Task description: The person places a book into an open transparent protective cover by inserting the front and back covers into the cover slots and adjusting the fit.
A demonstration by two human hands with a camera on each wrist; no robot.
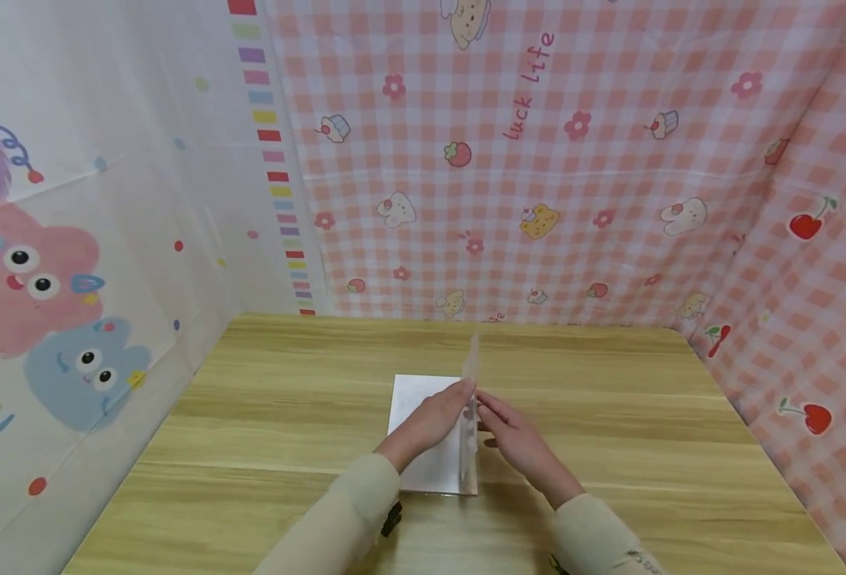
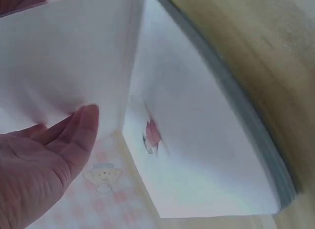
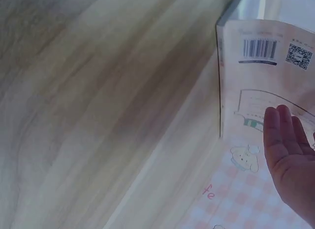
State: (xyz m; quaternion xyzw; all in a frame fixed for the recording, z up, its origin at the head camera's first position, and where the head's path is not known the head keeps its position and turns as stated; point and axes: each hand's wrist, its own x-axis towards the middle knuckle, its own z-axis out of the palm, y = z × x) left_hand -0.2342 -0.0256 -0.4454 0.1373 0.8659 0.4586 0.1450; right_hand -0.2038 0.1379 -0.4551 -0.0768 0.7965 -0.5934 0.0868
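Note:
On the table lies a book [image 1: 430,471], open, with one cover [image 1: 474,355] standing nearly upright along its right side. The left hand [image 1: 431,419] reaches over the white pages, its extended fingers touching the cover's white inner face [image 2: 69,56]. A small pink and dark picture [image 2: 152,133] shows on the flat page [image 2: 197,140]. On the other side, the right hand [image 1: 519,443] holds its straight fingers against the cover's pale pink outer face [image 3: 246,76], which bears a barcode [image 3: 260,49] and a QR code [image 3: 299,56]. In the head view the cover partly hides the fingertips.
The wood-grain table [image 1: 250,415] extends around the book on all sides. A pink checked cloth [image 1: 538,176] hangs behind the table's far edge, and a white cloth [image 1: 142,200] with cartoon figures hangs at the left.

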